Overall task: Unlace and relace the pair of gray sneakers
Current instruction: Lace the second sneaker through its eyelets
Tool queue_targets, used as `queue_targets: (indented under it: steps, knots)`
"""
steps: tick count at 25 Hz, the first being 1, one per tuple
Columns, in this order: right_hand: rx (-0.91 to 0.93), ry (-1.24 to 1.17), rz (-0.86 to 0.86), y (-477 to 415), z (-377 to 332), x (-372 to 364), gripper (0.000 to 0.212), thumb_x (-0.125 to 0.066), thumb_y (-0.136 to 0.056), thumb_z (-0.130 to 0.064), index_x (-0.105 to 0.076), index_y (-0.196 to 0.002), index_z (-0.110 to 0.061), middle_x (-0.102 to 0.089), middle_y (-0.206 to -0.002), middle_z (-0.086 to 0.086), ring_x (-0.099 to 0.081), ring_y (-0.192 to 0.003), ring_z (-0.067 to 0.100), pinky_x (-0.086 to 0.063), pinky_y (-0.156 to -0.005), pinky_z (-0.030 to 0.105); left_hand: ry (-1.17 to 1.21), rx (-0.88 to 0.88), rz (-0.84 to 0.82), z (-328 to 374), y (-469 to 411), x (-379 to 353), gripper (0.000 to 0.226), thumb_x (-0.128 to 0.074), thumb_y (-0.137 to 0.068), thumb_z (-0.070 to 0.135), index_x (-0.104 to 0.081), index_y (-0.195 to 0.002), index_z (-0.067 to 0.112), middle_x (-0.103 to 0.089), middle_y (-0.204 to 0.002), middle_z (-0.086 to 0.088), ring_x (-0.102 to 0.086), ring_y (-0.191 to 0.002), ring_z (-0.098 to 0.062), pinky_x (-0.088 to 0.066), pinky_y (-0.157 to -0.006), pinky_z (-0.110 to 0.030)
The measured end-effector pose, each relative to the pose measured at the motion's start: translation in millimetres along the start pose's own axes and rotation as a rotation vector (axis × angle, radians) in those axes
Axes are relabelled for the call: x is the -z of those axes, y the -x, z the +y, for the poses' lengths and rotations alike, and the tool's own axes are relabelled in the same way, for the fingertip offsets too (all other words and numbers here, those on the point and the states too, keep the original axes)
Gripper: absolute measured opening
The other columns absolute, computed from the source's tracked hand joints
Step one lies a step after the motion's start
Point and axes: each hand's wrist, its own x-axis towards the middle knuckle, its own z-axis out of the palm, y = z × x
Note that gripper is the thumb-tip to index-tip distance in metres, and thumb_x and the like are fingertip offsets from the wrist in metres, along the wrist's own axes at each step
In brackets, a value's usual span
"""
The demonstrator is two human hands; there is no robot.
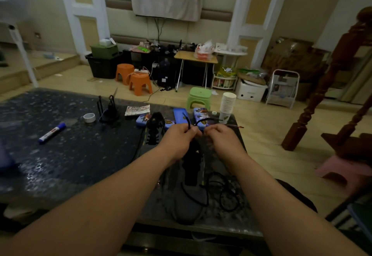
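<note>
Gray sneaker (189, 209) is lying on the dark table (70, 155) at its front edge, between the two forearms, with its black tongue area running up under the hands. Going left to right: a blue marker (52, 133) is lying flat and a tape roll (89, 117) is sitting behind it. A black stand (109, 110) is standing further back. The second sneaker (155, 133) is sitting behind the first with black lacing showing, just left of the left hand (177, 143). That hand's fingers are curling in and pinching a black lace (188, 122), whose end is sticking up. The right hand (223, 141) is sitting close beside it, also pinching the lace — a short arc is rising between the two hands. Loose lace loops (227, 193) are lying on the table right of the near shoe. A stack of paper cups (227, 104) is standing at the far right corner, behind the right hand.
</note>
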Motion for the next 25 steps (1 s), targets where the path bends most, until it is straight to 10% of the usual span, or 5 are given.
queue_targets:
  steps: [6,12,19,25]
  knots:
    - [0.229,0.094,-0.169,-6,-21,1,0.029,-0.064,-0.101,-0.032,-0.075,-0.098,-0.005,-0.073,-0.094,0.021,-0.069,-0.081,0.028,-0.054,-0.079,0.042,-0.095,-0.073,-0.190,10,9,2,0.022,-0.055,-0.107,0.016,-0.071,-0.119,0.007,-0.075,-0.110,-0.006,-0.069,-0.088,-0.003,-0.053,-0.075,-0.015]
    - [0.224,0.285,-0.291,-5,-46,14,0.042,-0.045,-0.111,-0.034,-0.067,-0.092,-0.003,-0.061,-0.083,0.006,-0.053,-0.071,0.015,-0.042,-0.066,0.026,-0.165,-0.084,-0.235,29,0,15,0.033,-0.046,-0.110,0.029,-0.069,-0.128,0.014,-0.075,-0.111,-0.003,-0.069,-0.106,-0.022,-0.056,-0.095,-0.037]
    - [0.389,0.559,-0.362,-6,-65,12,0.034,-0.036,-0.108,-0.023,-0.066,-0.110,-0.007,-0.067,-0.110,0.013,-0.060,-0.097,0.027,-0.048,-0.086,0.040,-0.201,-0.138,-0.275,44,6,28,0.023,-0.050,-0.108,0.016,-0.070,-0.099,0.020,-0.074,-0.110,-0.008,-0.069,-0.111,-0.027,-0.052,-0.105,-0.046]
    - [0.119,0.240,-0.289,9,-27,20,0.029,-0.046,-0.107,-0.019,-0.071,-0.120,-0.028,-0.070,-0.102,0.001,-0.062,-0.083,0.013,-0.047,-0.070,0.028,-0.358,-0.112,-0.177,53,12,35,0.042,-0.047,-0.107,0.046,-0.075,-0.112,0.014,-0.072,-0.106,-0.022,-0.061,-0.085,-0.026,-0.055,-0.085,-0.043]
